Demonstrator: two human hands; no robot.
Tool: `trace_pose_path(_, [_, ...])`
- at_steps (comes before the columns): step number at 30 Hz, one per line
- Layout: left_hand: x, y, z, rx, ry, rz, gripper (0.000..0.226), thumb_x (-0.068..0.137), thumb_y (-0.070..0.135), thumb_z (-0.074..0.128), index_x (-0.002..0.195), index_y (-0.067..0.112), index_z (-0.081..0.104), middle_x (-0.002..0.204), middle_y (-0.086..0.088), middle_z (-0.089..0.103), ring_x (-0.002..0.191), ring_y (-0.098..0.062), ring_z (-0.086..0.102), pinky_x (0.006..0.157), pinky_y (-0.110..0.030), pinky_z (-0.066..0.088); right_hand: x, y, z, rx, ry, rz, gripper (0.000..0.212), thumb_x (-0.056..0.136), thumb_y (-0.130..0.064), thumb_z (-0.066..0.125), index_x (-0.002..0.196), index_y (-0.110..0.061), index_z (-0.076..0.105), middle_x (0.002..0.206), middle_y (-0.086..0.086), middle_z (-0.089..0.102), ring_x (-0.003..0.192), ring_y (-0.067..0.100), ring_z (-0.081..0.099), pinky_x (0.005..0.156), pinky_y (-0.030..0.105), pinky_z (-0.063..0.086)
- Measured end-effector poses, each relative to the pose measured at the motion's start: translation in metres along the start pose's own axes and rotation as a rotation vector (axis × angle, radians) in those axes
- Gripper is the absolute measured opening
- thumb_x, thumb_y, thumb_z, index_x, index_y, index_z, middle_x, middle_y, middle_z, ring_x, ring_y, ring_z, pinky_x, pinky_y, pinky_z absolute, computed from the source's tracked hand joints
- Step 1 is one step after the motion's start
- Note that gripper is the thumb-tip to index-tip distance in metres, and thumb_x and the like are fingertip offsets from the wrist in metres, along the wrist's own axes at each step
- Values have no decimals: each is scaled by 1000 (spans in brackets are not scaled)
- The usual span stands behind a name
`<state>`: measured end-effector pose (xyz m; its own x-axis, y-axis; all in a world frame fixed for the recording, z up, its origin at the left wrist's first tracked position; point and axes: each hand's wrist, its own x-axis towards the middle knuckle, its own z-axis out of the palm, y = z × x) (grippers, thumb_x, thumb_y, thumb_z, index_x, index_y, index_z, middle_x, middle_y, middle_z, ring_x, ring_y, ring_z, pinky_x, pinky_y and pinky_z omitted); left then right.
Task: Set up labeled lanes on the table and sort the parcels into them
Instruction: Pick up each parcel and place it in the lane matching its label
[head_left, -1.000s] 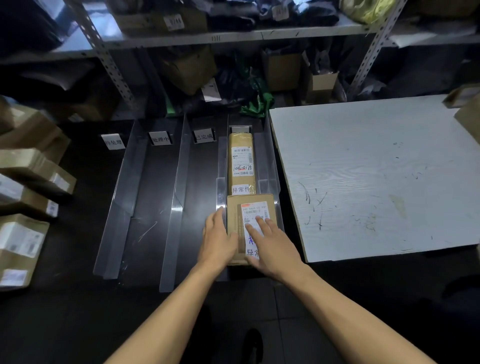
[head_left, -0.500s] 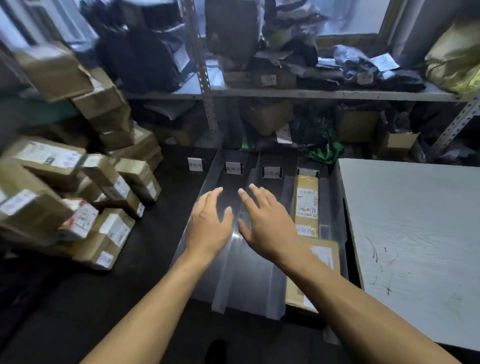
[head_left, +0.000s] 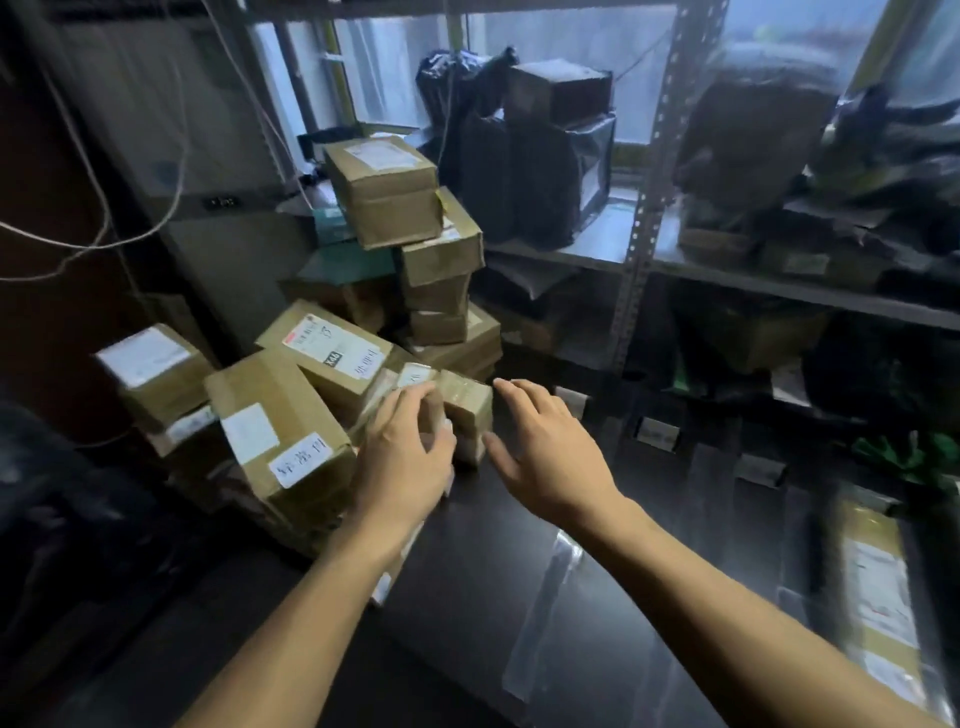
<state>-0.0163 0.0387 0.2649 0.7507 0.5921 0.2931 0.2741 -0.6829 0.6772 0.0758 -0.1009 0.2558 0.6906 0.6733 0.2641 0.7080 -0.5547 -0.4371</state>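
The left hand (head_left: 410, 452) lies with its fingers curled over the near end of a small brown parcel (head_left: 457, 405) at the foot of the pile; motion blur leaves it unclear whether they truly clasp it. Just right of that parcel, the right hand (head_left: 550, 457) hovers with fingers spread, holding nothing. Left of and behind the left hand rises the stack of parcels (head_left: 395, 208) on the dark table (head_left: 467, 571). Far right of both hands, a long labelled parcel (head_left: 878, 603) lies in a clear-walled lane.
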Motion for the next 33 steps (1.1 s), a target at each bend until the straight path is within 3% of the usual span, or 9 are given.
trace_pose_path(5, [46, -66, -62, 86, 129, -60, 38, 92, 24, 60, 130, 26, 54, 135, 8, 50, 128, -15, 44, 97, -25, 33, 71, -59, 53, 221, -123, -35, 58, 94, -42, 55, 146, -23, 37, 144, 1, 48, 126, 19, 50, 99, 32, 44])
trace_pose_path(10, [70, -128, -92, 21, 238, -327, 56, 92, 22, 61, 145, 18, 42, 150, -5, 41, 139, -24, 35, 113, -40, 32, 112, -96, 97, 448, -275, 36, 56, 95, -41, 56, 146, -22, 41, 138, 1, 56, 124, 16, 54, 105, 38, 45])
trace_pose_path(15, [62, -162, -88, -457, 217, -670, 76, 95, 17, 59, 157, 20, 15, 146, -5, 47, 127, -23, 51, 100, -32, 42, 126, -106, 129, 584, -484, 147, 57, 95, -52, 52, 145, -28, 43, 139, -2, 56, 126, 14, 53, 110, 38, 41])
trace_pose_path(18, [58, -173, -80, -621, 174, -809, 59, 99, 27, 54, 151, 21, 28, 132, -4, 59, 107, -19, 63, 81, -34, 54, 122, -110, 139, 660, -581, 143, 48, 95, -53, 51, 140, -35, 47, 134, -10, 59, 120, 10, 57, 108, 40, 43])
trace_pose_path(20, [56, -173, -77, -633, 178, -805, 48, 100, 28, 52, 145, 21, 37, 125, -3, 62, 100, -15, 65, 68, -27, 52, 118, -112, 140, 704, -562, 130, 41, 97, -47, 51, 137, -40, 48, 129, -13, 62, 116, 7, 59, 106, 40, 44])
trace_pose_path(24, [54, -164, -81, -664, 219, -745, 46, 100, 27, 51, 144, 21, 39, 126, -1, 63, 105, -16, 65, 74, -27, 52, 111, -120, 130, 766, -511, 80, 35, 99, -40, 49, 134, -41, 52, 121, -15, 66, 111, 6, 62, 102, 43, 47])
trace_pose_path(28, [52, -151, -90, -648, 183, -635, 20, 94, 35, 55, 113, 38, 54, 110, 6, 70, 97, -14, 69, 77, -36, 56, 97, -120, 107, 841, -475, 66, 31, 94, -47, 48, 120, -63, 50, 119, -25, 65, 111, 1, 61, 101, 39, 48])
trace_pose_path(30, [50, -139, -90, -635, 121, -601, 32, 86, 45, 55, 117, 39, 53, 110, 7, 70, 97, -15, 70, 78, -41, 59, 89, -113, 93, 852, -456, 67, 29, 94, -48, 47, 117, -67, 50, 118, -24, 65, 110, 2, 63, 99, 39, 50])
trace_pose_path(33, [49, -118, -80, -634, 22, -548, 50, 91, 45, 58, 137, 34, 43, 114, 7, 69, 92, -9, 71, 66, -30, 61, 76, -96, 70, 837, -404, 100, 30, 93, -48, 46, 115, -68, 51, 114, -21, 67, 106, 4, 65, 96, 39, 51])
